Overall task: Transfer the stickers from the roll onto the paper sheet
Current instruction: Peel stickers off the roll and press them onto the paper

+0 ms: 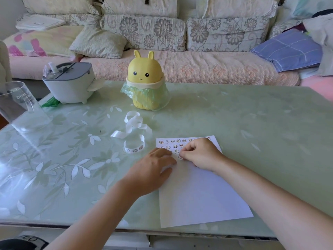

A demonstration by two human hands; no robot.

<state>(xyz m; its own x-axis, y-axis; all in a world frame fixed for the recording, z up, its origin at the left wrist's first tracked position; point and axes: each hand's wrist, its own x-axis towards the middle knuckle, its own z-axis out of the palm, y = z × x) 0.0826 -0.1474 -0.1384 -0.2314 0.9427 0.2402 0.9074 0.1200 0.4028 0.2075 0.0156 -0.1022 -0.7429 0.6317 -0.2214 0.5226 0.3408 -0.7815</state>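
A white paper sheet (198, 193) lies on the table in front of me, with several small cartoon stickers (175, 146) in rows across its far end. My right hand (201, 153) rests on the sheet with curled fingers and pinches a small sticker (180, 157) at its fingertips, right at the paper. My left hand (153, 170) lies flat with fingers on the sheet's left edge, touching it. Left of the sheet, the sticker roll (134, 147) stands as a loose loop, its white backing strip (133, 125) curling away toward the far side.
A yellow bunny-shaped bin (145, 78) with a green bag stands behind the strip. A grey-white appliance (69, 83) and a clear glass cup (17, 105) are at the far left. The green floral table (252, 123) ends near me; a sofa lies beyond.
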